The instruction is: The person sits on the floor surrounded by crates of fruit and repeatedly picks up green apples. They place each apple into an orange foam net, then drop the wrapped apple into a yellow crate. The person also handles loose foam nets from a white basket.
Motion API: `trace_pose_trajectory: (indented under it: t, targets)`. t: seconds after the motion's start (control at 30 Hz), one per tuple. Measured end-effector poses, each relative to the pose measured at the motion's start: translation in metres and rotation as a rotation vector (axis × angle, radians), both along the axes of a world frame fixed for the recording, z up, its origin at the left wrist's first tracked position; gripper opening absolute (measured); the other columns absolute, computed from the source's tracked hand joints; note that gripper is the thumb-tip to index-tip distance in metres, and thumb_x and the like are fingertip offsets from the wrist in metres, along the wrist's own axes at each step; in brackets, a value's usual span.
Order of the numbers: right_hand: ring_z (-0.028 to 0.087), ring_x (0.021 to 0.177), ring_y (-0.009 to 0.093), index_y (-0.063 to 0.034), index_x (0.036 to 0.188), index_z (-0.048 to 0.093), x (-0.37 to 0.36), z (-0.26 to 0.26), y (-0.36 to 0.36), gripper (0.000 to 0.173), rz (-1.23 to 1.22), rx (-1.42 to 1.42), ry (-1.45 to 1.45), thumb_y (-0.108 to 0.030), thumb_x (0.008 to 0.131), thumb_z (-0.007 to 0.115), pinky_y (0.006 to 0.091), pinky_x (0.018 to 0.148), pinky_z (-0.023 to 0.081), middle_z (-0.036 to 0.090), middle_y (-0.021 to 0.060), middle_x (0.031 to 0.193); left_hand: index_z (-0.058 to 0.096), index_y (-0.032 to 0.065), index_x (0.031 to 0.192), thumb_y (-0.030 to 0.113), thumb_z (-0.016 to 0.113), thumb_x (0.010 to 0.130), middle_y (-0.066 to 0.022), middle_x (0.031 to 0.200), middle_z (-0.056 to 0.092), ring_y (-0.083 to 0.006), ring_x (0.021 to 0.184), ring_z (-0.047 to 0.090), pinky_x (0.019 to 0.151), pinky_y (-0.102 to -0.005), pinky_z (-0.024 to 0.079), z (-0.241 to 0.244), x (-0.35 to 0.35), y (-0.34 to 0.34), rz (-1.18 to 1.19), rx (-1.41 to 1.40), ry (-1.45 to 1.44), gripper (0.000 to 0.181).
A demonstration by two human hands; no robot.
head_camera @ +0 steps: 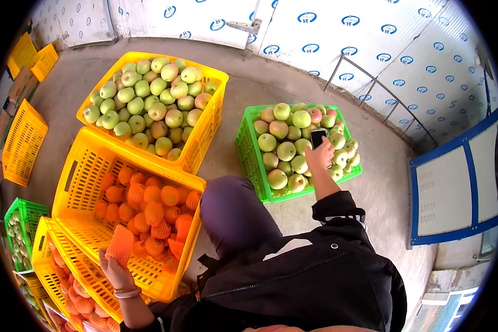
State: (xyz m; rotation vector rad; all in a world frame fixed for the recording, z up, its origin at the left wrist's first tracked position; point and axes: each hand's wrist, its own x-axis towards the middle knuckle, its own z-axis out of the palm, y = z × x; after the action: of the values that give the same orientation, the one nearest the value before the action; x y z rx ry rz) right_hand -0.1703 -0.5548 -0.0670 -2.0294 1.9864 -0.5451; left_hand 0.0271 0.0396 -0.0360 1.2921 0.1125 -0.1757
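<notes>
My left hand (pixel 115 269), with bangles at the wrist, grips an orange foam net sleeve (pixel 120 245) over the near edge of a yellow plastic crate (pixel 83 182). That crate holds many fruits in orange foam nets (pixel 154 213). My right hand (pixel 320 155) is over the green plastic crate (pixel 249 153) of bare apples (pixel 286 151), at a black smartphone (pixel 318 138) that lies on the apples. Its fingers cover the phone's lower part; whether they grip it, I cannot tell. Beyond the netted fruits stands another yellow crate (pixel 207 120) heaped with green and blushed apples (pixel 150 99).
More yellow crates with netted fruits (pixel 83 304) and a green crate (pixel 31 207) of apples stand at the lower left. Yellow crates (pixel 25 145) and cardboard boxes (pixel 23 85) line the left side. A metal rack (pixel 373 83) leans near the wall; a blue-framed cabinet (pixel 444 195) is at right.
</notes>
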Motion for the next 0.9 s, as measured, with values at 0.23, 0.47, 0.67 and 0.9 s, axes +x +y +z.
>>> trace_pose_trajectory:
  t: [0.23, 0.47, 0.67, 0.9]
  targets:
    - [0.032, 0.132, 0.035, -0.0128, 0.145, 0.025, -0.040, -0.011, -0.033, 0.101, -0.037, 0.174, 0.157, -0.036, 0.062, 0.079, 0.0515, 0.106, 0.029, 0.035, 0.0155, 0.140, 0.047, 0.0029, 0.102, 0.001, 0.042, 0.089, -0.0078, 0.098, 0.057, -0.0172, 0.090, 0.059, 0.080, -0.0295, 0.051, -0.005, 0.002, -0.011, 0.018, 0.041, 0.029, 0.014]
    - [0.038, 0.127, 0.038, -0.0202, 0.142, 0.030, -0.057, -0.020, -0.053, 0.100, 0.053, 0.203, 0.074, -0.036, 0.059, 0.083, 0.0529, 0.105, 0.033, 0.041, 0.0178, 0.136, 0.046, 0.0030, 0.100, 0.000, 0.041, 0.089, -0.0066, 0.096, 0.055, -0.0158, 0.087, 0.057, 0.080, -0.0279, 0.049, -0.010, 0.000, -0.004, 0.005, 0.062, 0.032, 0.013]
    - [0.038, 0.126, 0.038, -0.0240, 0.139, 0.033, -0.071, -0.032, -0.064, 0.097, 0.174, 0.133, 0.098, -0.028, 0.057, 0.086, 0.0530, 0.102, 0.039, 0.042, 0.0158, 0.134, 0.046, 0.0029, 0.098, -0.002, 0.039, 0.087, -0.0049, 0.091, 0.053, -0.0125, 0.079, 0.053, 0.072, -0.0249, 0.046, -0.010, -0.001, -0.007, -0.005, 0.083, 0.022, 0.014]
    - [0.038, 0.126, 0.038, -0.0233, 0.139, 0.033, -0.069, -0.032, -0.062, 0.097, 0.125, 0.114, 0.077, -0.028, 0.058, 0.086, 0.0543, 0.099, 0.041, 0.042, 0.0165, 0.134, 0.046, 0.0030, 0.098, 0.001, 0.040, 0.092, -0.0058, 0.092, 0.055, -0.0132, 0.080, 0.055, 0.072, -0.0259, 0.047, -0.012, -0.002, -0.003, -0.063, 0.091, 0.006, 0.009]
